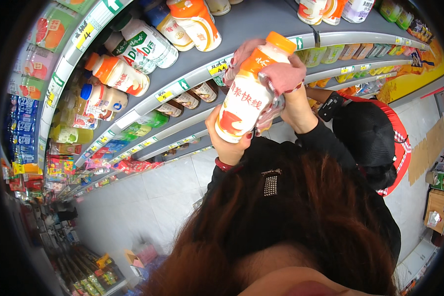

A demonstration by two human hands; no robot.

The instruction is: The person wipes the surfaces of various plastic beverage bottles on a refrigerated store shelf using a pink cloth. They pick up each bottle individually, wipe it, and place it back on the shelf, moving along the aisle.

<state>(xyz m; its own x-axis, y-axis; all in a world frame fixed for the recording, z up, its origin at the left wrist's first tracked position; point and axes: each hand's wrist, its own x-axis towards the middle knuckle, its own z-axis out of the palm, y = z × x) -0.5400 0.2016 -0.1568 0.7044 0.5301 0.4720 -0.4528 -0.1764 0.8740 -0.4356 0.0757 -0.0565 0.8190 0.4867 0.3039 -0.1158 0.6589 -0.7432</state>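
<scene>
My left hand (227, 142) grips the lower end of a white plastic drink bottle (240, 98) with an orange cap and orange band. A pink cloth (283, 76) is wrapped over my right hand (298, 100), which presses it against the bottle's upper side. More of the cloth shows behind the bottle's other side. The bottle is tilted in front of the shelf edge. Similar orange-capped bottles (120, 76) and white bottles with green labels (151, 42) stand on the upper shelf.
Curved-looking shelf edges (188, 79) with price tags run across the view, with drinks on lower shelves. Close at the right is another person in a black cap (364, 133) and red clothing. Tiled floor (133, 207) lies below. Cartons (142, 255) stand at the lower left.
</scene>
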